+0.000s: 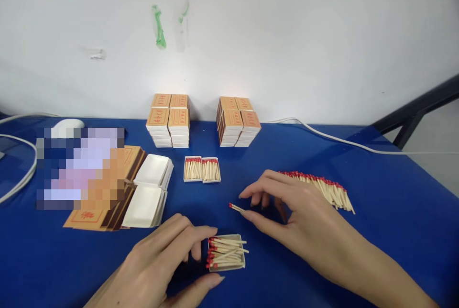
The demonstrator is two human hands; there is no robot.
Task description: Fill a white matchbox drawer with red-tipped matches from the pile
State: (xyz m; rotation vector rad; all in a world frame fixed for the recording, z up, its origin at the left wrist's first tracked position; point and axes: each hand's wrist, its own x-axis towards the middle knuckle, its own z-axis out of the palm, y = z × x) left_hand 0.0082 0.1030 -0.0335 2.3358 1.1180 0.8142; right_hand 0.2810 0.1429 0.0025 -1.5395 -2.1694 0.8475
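Observation:
In the head view, my left hand (161,255) curls round the left end of a small white matchbox tray (244,265). Its index finger meets the top corner and its thumb lies along the near side. Red-headed matches (224,251) fill this tray loosely, some poking past its right end. Up and right of the tray is my right hand (287,207), thumb and index finger apart. A couple of loose matches (234,207) lie at its thumb tip, heads to the left. Behind that hand spreads a pile of matches (326,188), partly hidden by it.
Two filled trays (202,182) stand side by side farther back. Against the wall are two stacks of matchboxes, left (168,121) and right (238,121). Empty white trays (143,205) and flat orange sleeves (88,217) lie left, beside a blurred patch. A white cable (322,135) crosses the back right.

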